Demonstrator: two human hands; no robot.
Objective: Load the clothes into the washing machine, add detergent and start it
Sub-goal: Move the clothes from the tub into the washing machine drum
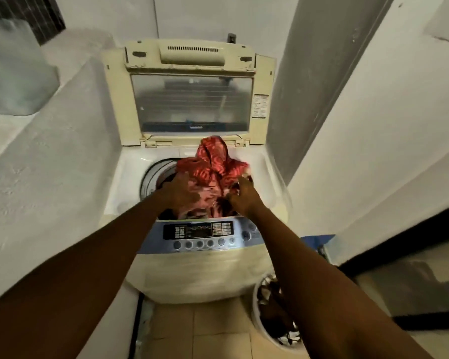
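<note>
Arms reach forward, almost straight, over the control panel (pixel 198 233) of the washing machine (pixel 130 177). Left hand (pixel 179 191), palm down with fingers spread, presses on the red patterned cloth (pixel 213 164). Right hand (pixel 243 194) clutches the same cloth from its right side, fingers curled into the folds. Between and beyond both hands the cloth bulges from the drum opening, below the raised lid (pixel 192 99).

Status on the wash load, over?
Both hands, left and right, pressing red patterned cloth into the drum. Lid up. Laundry basket still holds clothes. No detergent visible.
</note>
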